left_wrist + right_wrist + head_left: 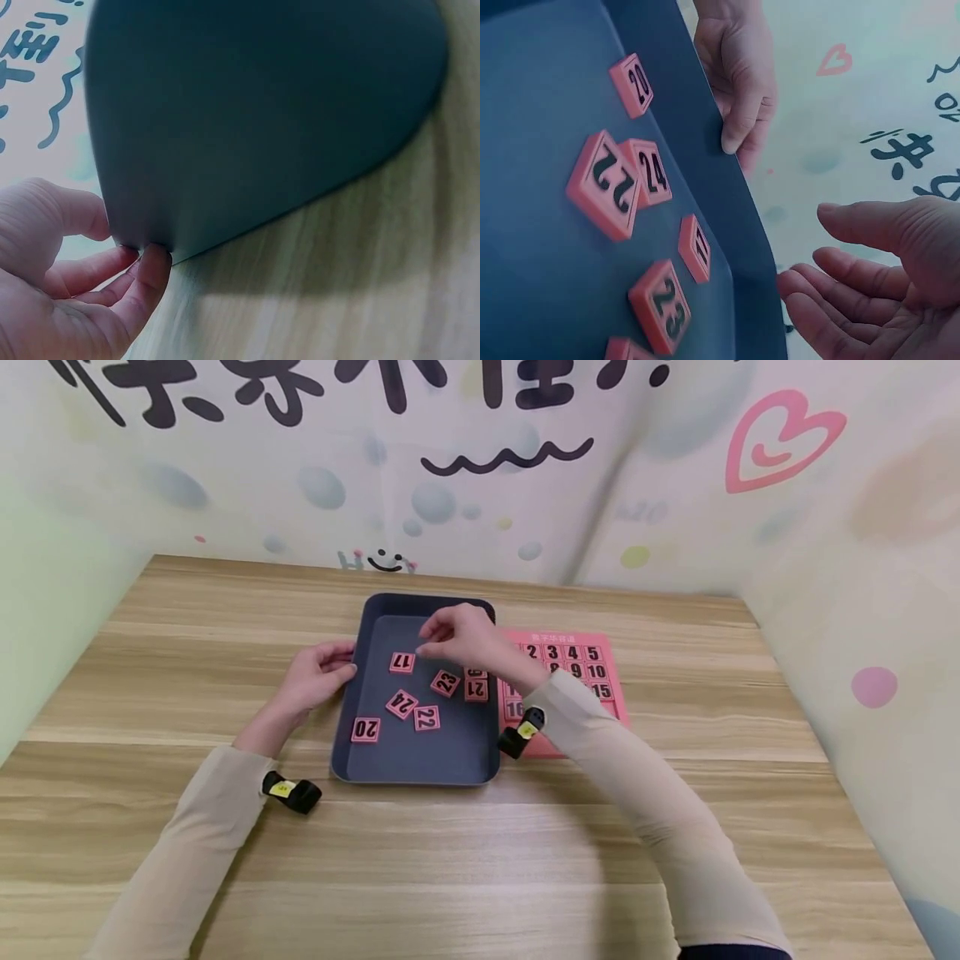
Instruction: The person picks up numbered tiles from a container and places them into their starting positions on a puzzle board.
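A dark blue-grey tray (457, 760) stands on the table. My left hand (318, 675) grips its left rim, the thumb at the rim and the fingertips against the outer wall in the left wrist view. My right hand (467, 635) hovers over the tray's upper part, fingers loosely bent and nothing between them. Closest below it is the pink number tile 17 (402, 662). Tiles 23 (446, 683), 24 (402, 703), 22 (427, 717) and 20 (366, 730) lie scattered, with tile 21 (476, 690) near the right wall beside another partly hidden one.
Right of the tray lies a pink number board (617, 685) with numbered tiles in rows, partly covered by my right forearm. The wooden table (480, 877) meets a printed wall (480, 518) behind. Black wrist cameras sit on both sleeves.
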`<state>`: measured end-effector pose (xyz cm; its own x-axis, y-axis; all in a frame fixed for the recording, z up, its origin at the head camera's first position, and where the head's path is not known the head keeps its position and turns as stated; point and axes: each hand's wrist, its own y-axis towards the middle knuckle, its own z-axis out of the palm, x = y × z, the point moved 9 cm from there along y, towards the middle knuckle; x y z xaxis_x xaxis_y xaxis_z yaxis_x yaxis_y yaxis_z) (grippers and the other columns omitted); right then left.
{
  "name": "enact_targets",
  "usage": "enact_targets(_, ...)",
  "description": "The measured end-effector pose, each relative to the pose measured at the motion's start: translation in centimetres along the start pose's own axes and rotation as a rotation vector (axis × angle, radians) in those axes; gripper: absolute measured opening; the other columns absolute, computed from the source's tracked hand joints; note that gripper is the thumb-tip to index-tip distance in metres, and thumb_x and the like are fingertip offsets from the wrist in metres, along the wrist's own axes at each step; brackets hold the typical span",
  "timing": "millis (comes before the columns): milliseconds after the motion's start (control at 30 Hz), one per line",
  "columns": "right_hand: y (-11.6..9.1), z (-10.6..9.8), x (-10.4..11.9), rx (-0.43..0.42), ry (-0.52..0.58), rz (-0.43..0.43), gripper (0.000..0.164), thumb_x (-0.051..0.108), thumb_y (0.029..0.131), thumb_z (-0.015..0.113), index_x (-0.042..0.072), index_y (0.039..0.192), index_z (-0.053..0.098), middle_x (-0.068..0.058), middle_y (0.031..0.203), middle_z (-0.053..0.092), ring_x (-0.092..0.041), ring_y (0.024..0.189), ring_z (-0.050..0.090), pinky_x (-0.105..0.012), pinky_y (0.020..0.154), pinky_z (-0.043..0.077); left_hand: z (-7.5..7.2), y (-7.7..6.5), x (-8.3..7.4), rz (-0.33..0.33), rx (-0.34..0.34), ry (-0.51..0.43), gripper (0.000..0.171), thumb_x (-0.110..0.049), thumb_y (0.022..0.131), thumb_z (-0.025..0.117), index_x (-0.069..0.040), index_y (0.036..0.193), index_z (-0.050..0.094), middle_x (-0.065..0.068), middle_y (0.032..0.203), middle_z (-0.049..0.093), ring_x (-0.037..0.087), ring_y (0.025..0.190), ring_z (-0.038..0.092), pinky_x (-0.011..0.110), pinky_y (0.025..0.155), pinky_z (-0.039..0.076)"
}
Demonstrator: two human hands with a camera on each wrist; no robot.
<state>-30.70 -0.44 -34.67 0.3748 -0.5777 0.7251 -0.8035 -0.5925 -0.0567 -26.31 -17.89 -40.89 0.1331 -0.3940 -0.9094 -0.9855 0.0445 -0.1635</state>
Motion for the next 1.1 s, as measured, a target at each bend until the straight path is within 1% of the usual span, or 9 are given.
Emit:
enact_targets(133, 1.4, 0.9, 0.1, 0.006, 0.037, 0.01, 0.032, 0.016, 0.082, 0.074, 0.0, 0.108, 0.066, -0.007, 0.097, 0.067, -0.014, 0.087, 0.061, -0.022, 0.079, 0.049, 0.0, 0.0, 0.0, -0.001, 0.001, -0.001, 0.042, 0.0, 0.094, 0.046, 0.011, 0.135, 0.04, 0.028, 0.128, 0.049, 0.032, 0.111, 0.05, 0.008, 0.074, 0.044)
enact_targets(200, 2.0, 1.5, -0.2, 0.015, 0.048, 0.034, 0.035, 0.015, 0.082, 0.073, 0.0, 0.111, 0.065, -0.008, 0.101, 0.066, -0.015, 0.09, 0.06, -0.022, 0.08, 0.049, -0.1, 0.0, 0.0, 0.001, 0.0, -0.002, 0.042, 0.0, 0.094, 0.046, 0.011, 0.135, 0.04, 0.029, 0.127, 0.049, 0.032, 0.11, 0.051, 0.007, 0.074, 0.044)
enact_targets(300, 2.9, 2.4, -1.0, 0.024, 0.062, 0.091, 0.037, 0.015, 0.081, 0.074, 0.001, 0.114, 0.064, -0.01, 0.105, 0.064, -0.016, 0.093, 0.058, -0.023, 0.079, 0.049, -0.1, -0.1, -0.1, 0.005, -0.001, 0.001, 0.042, 0.001, 0.094, 0.047, 0.012, 0.134, 0.041, 0.029, 0.127, 0.05, 0.032, 0.11, 0.051, 0.007, 0.073, 0.044)
enact_targets(433, 3.8, 3.5, -2.1, 0.044, 0.046, 0.157, 0.037, 0.015, 0.081, 0.074, 0.004, 0.115, 0.064, -0.009, 0.107, 0.063, -0.017, 0.094, 0.056, -0.023, 0.078, 0.048, -0.1, -0.2, -0.1, 0.006, -0.003, 0.003, 0.042, 0.0, 0.093, 0.048, 0.012, 0.134, 0.041, 0.029, 0.126, 0.05, 0.031, 0.109, 0.051, 0.008, 0.074, 0.044)
enact_targets(633, 4.1, 4.8, -3.0, 0.077, 0.052, 0.199, 0.035, 0.012, 0.081, 0.074, 0.004, 0.113, 0.064, -0.007, 0.104, 0.061, -0.017, 0.091, 0.056, -0.023, 0.076, 0.048, -0.1, -0.1, 0.0, 0.005, 0.003, 0.01, 0.042, -0.001, 0.094, 0.047, 0.012, 0.134, 0.041, 0.029, 0.127, 0.049, 0.032, 0.111, 0.05, 0.008, 0.073, 0.043)
enact_targets(733, 4.0, 5.1, -3.1, 0.083, 0.047, 0.199, 0.036, 0.013, 0.08, 0.075, 0.005, 0.113, 0.064, -0.007, 0.102, 0.061, -0.017, 0.088, 0.055, -0.023, 0.074, 0.048, -0.1, -0.1, 0.1, 0.007, 0.004, 0.015, 0.042, -0.001, 0.094, 0.047, 0.011, 0.134, 0.041, 0.029, 0.127, 0.05, 0.032, 0.111, 0.05, 0.009, 0.073, 0.043)
enact_targets(867, 4.1, 5.4, -2.8, 0.098, -0.013, 0.161, 0.039, 0.012, 0.076, 0.078, 0.004, 0.112, 0.064, -0.007, 0.102, 0.061, -0.017, 0.088, 0.054, -0.023, 0.076, 0.047, -0.1, -0.1, 0.1, 0.01, 0.002, 0.012, 0.042, -0.001, 0.094, 0.047, 0.012, 0.134, 0.041, 0.03, 0.127, 0.049, 0.032, 0.11, 0.051, 0.009, 0.073, 0.043)
enact_targets(1000, 4.2, 5.5, -2.4, 0.097, -0.072, 0.12, 0.036, 0.009, 0.076, 0.078, 0.002, 0.108, 0.064, -0.008, 0.099, 0.062, -0.017, 0.085, 0.053, -0.023, 0.073, 0.046, -0.1, -0.1, 0.0, 0.007, -0.002, 0.007, 0.042, -0.001, 0.094, 0.047, 0.012, 0.134, 0.041, 0.03, 0.127, 0.049, 0.032, 0.11, 0.051, 0.008, 0.073, 0.043)
enact_targets(1100, 4.2, 5.4, -2.3, 0.09, -0.082, 0.108, 0.032, 0.008, 0.077, 0.077, 0.002, 0.106, 0.065, -0.008, 0.096, 0.062, -0.017, 0.082, 0.054, -0.022, 0.069, 0.045, -0.1, -0.2, 0.0, 0.006, -0.003, -0.001, 0.042, 0.0, 0.094, 0.048, 0.012, 0.134, 0.041, 0.03, 0.127, 0.05, 0.033, 0.111, 0.051, 0.007, 0.073, 0.043)
